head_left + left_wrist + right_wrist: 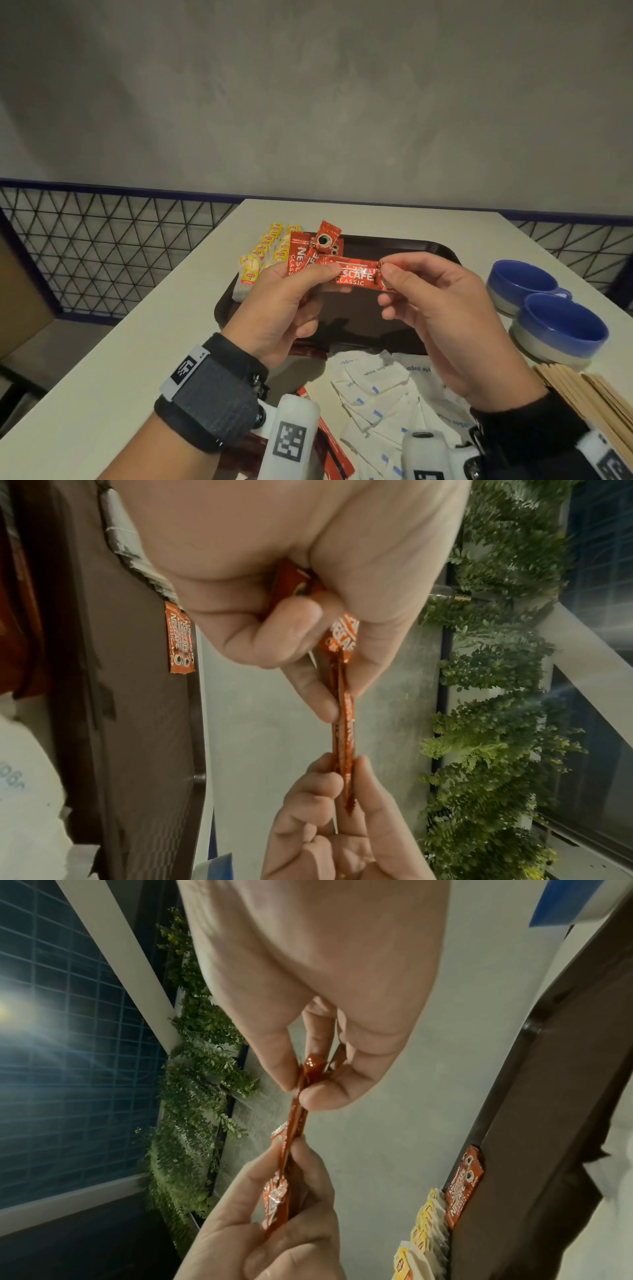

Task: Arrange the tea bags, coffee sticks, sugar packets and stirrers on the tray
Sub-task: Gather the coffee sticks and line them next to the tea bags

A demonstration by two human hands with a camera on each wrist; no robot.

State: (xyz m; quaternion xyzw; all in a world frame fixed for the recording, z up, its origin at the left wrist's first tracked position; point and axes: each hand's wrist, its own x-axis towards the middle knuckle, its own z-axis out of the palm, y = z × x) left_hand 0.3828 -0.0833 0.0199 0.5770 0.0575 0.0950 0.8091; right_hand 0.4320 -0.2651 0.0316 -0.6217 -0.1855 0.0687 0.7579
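Observation:
Both hands hold red Nescafe coffee sticks above the dark brown tray (359,318). My left hand (322,277) grips a small bunch of sticks, one of them (325,240) pointing up and away. My right hand (385,274) pinches the right end of a level stick (352,274) whose left end is in the left hand's grip. The wrist views show this stick (342,723) (294,1123) edge-on between the two pinches. Another coffee stick (298,253) lies on the tray beside rows of yellow tea bags (263,250). White sugar packets (376,387) and wooden stirrers (589,394) lie on the table near me.
Two blue cups (524,284) (561,325) stand on the white table, right of the tray. More red coffee sticks (329,442) lie near the front edge under my wrists. A wire mesh fence (102,246) runs behind the table on the left.

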